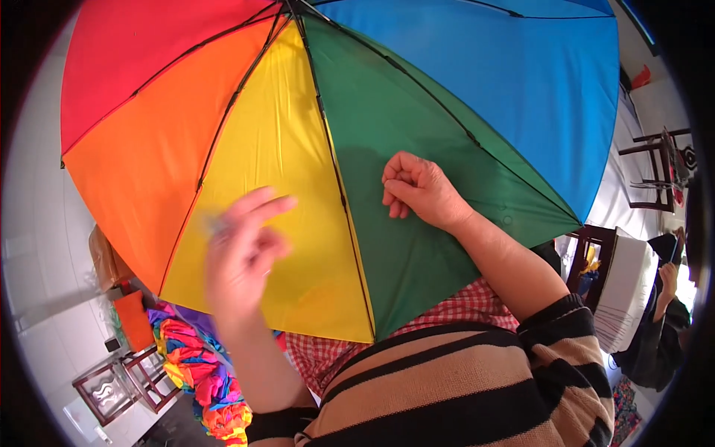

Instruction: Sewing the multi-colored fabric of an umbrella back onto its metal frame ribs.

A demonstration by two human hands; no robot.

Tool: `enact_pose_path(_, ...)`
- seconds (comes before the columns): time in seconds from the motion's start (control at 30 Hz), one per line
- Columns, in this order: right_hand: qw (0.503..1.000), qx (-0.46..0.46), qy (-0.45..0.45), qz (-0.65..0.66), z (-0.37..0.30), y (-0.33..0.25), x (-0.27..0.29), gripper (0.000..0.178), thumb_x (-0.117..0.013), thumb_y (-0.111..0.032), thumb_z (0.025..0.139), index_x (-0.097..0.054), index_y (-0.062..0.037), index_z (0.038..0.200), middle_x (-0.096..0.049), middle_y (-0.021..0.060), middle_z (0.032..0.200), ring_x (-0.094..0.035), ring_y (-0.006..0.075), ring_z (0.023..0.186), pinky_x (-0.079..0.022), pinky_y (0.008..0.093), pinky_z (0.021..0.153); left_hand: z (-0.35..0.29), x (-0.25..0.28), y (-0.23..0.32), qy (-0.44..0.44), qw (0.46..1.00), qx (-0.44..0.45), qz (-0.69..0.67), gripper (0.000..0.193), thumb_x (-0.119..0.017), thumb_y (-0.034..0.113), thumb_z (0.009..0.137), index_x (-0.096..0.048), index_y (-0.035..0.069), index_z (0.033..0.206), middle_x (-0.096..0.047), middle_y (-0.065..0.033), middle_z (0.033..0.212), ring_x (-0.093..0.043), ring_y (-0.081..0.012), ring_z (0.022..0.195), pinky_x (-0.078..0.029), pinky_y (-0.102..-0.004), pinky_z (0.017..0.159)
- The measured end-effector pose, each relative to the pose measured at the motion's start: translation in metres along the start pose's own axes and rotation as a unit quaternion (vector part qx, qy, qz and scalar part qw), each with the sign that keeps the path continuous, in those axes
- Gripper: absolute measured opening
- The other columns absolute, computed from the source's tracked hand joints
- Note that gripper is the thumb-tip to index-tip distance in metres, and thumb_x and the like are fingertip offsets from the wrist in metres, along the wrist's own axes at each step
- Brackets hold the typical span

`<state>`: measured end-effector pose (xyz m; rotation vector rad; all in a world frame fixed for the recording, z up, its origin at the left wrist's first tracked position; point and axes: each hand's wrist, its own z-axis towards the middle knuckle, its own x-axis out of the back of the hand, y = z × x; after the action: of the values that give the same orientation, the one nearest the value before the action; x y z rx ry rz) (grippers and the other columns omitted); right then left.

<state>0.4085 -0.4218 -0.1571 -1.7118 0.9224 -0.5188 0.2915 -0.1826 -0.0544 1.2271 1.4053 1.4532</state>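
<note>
An open umbrella (477, 89) with red, orange, yellow, green and blue panels spreads before me, its inner side and dark ribs (328, 134) facing me. Over the yellow panel (305, 298) is my left hand (249, 253), blurred by motion, its fingers apart. A small greyish blur shows beside its fingers; I cannot make out what it is. My right hand (424, 190) is in front of the green panel (402, 276), fingers curled and pinched together. Whatever it may hold is too small to see. Whether either hand touches the cloth cannot be told.
At lower left lies a heap of rainbow-coloured cloth (197, 357), near an orange box-like thing (134, 320) and a dark wooden chair (108, 391). A red checked cloth (462, 313) covers my lap. To the right, another person's hand (667, 283) shows beside a white-covered surface (625, 287).
</note>
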Motion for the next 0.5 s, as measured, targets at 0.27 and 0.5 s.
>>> enact_pose_path(0.27, 1.0, -0.003, -0.001, -0.012, 0.0, -0.003, -0.013, 0.001, -0.052, -0.004, 0.091, -0.051, -0.0041, 0.091, -0.062, 0.0046, 0.071, -0.061, 0.0109, 0.058, -0.048, 0.0234, 0.051, 0.033, -0.076, -0.097, 0.018, 0.926, 0.087, 0.368, 0.031, -0.066, 0.019, 0.085, -0.056, -0.003, 0.105, -0.066, -0.023, 0.085, -0.066, -0.035, 0.071, -0.05, -0.0422, 0.06)
enact_pose_path(0.5, 0.998, 0.021, 0.005, -0.057, -0.004, -0.002, -0.016, 0.002, -0.053, -0.003, 0.09, -0.052, -0.0037, 0.091, -0.062, 0.0046, 0.071, -0.06, 0.0097, 0.057, -0.047, 0.0241, 0.05, 0.03, -0.089, -0.091, 0.009, 0.826, 0.063, 0.56, 0.018, -0.064, 0.014, 0.085, -0.054, -0.001, 0.084, -0.062, -0.0205, 0.072, -0.063, -0.0397, 0.07, -0.05, -0.0444, 0.064)
